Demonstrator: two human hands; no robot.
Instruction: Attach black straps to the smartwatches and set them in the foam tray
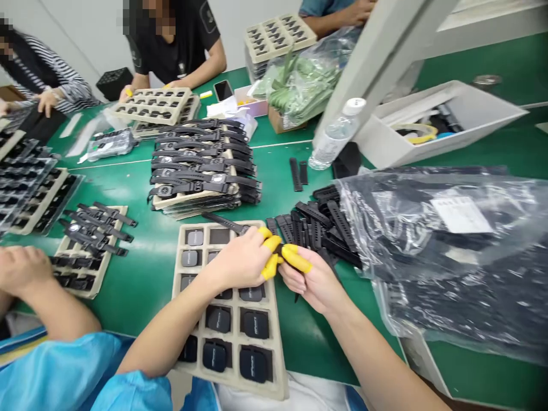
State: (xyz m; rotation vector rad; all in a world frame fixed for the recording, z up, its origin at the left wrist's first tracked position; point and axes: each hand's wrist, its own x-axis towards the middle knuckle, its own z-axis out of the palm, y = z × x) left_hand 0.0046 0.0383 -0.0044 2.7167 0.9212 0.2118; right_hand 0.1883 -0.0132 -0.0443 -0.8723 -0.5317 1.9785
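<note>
On the green desk (141, 274) a clear plastic bag of black parts (449, 240) lies right of a loose pile of black rubber watch straps (317, 222). The beige pulp tray (278, 377) holds about 10 black watch bodies. Above it, left hand (242, 257) and right hand (314, 279) pinch 1 small black strap piece (280, 249), seemingly joining it; alignment matters next.

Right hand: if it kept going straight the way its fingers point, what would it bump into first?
The right hand points up and left, at the left hand, whose yellow-capped fingertips it already meets. Past that lies the tray of black watch bodies, though depth is hard to judge.
</note>
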